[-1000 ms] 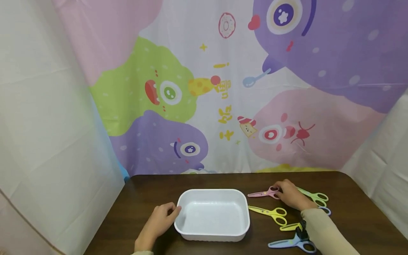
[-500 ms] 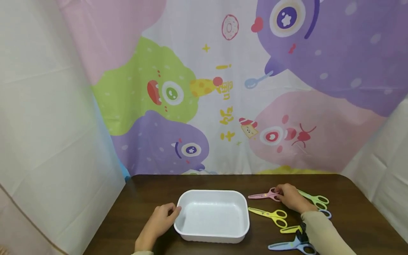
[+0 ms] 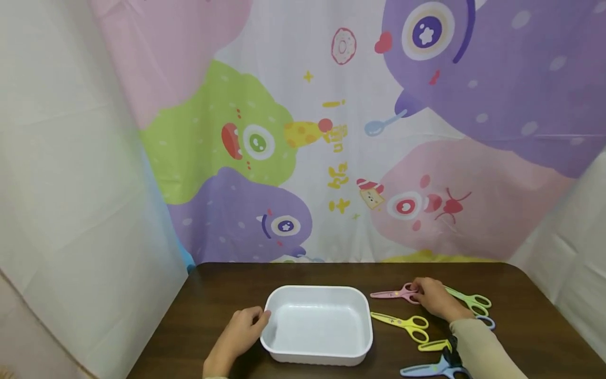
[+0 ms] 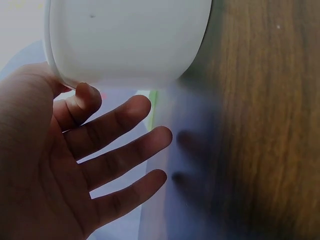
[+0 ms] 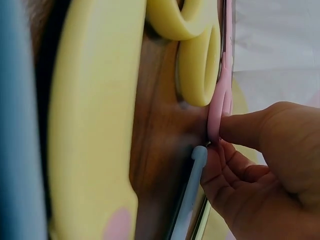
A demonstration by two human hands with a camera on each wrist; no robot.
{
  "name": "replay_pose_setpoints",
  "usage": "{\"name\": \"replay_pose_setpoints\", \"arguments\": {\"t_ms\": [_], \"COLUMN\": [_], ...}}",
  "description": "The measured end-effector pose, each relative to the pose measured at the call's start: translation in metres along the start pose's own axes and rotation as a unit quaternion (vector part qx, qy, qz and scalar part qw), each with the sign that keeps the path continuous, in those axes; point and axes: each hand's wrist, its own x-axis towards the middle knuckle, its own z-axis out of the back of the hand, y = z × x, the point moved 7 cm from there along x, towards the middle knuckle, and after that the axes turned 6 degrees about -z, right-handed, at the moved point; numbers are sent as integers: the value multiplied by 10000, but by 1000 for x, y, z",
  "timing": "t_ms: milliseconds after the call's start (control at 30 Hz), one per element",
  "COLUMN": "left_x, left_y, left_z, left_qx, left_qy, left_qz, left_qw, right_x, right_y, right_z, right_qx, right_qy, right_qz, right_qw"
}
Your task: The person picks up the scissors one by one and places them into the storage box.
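A white plastic basin (image 3: 318, 356) stands on the table. My left hand (image 3: 240, 332) is at its left side, thumb and index finger pinching the rim while the other fingers (image 4: 135, 145) extend loosely below it. Over on the right, my right hand (image 3: 437, 298) pinches a handle loop of the pink scissors (image 3: 385, 295), which lie with blades pointing left. In the right wrist view, the thumb (image 5: 245, 131) presses one side of the pink loop. A light-blue blade tip (image 5: 199, 154) shows right beside those fingers.
Yellow scissors (image 3: 395, 320) lie between the basin and my right forearm. Green scissors (image 3: 473, 301) and a blue handle loop (image 3: 486, 322) are beyond the right hand. Nearer are a yellow blade (image 3: 433, 346) and blue scissors (image 3: 426, 370), partly under the sleeve. A printed curtain (image 3: 265, 210) hangs behind.
The head view has tilted slightly, so the scene sits a little lower. Both hands keep their places, the left at the basin rim and the right on the pink scissors.
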Motion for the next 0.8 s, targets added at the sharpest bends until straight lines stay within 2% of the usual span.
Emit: {"name": "replay_pose_setpoints", "arguments": {"t_ms": [467,800], "left_x": [2,-1], "left_y": [-3,-4], "left_z": [-3,-2], "left_qx": [110,146], "left_qy": [-24,-44], "left_qz": [-47,-8], "left_qw": [9999,9999], "right_x": [-2,-3], "right_y": [-3,-2], "right_z": [4,6], "right_qx": [-234,-356], "right_qy": [318,309], "right_qz": [14,124], "right_qw": [9992,9988]}}
